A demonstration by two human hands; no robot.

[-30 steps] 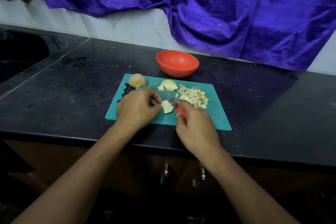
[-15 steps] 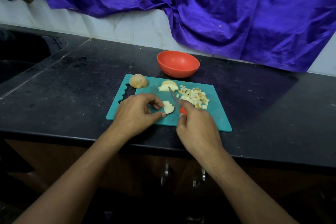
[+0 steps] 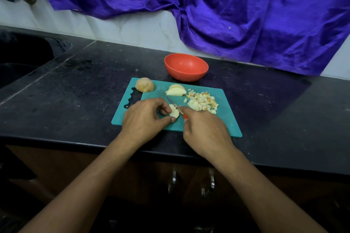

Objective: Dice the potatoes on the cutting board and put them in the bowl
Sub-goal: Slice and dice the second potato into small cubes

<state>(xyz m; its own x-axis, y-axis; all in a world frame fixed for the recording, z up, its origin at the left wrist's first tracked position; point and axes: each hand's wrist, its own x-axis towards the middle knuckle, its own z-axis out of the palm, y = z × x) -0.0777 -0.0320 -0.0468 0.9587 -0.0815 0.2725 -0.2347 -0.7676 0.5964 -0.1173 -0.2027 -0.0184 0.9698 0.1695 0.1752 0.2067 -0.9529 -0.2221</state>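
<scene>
A teal cutting board [image 3: 225, 119] lies on the black counter. My left hand [image 3: 144, 117] pinches a pale potato slice [image 3: 174, 112] near the board's front. My right hand [image 3: 204, 130] grips a small knife [image 3: 173, 103] with a red handle, its blade lying across that slice. A pile of diced potato [image 3: 202, 102] sits at the board's middle right. Two more potato slices [image 3: 176, 91] lie behind the knife. An unpeeled potato half [image 3: 144, 84] rests at the board's far left corner. The orange bowl [image 3: 186, 67] stands behind the board and looks empty.
The black counter [image 3: 75, 85] stretches left to a dark sink [image 3: 20, 62]. A purple cloth [image 3: 227, 9] hangs over the white wall behind. Cabinet handles [image 3: 189, 181] show below the counter edge.
The knife blade has swung left and down onto the slice held by my left hand. My left hand has shifted slightly, still pinching the slice.
</scene>
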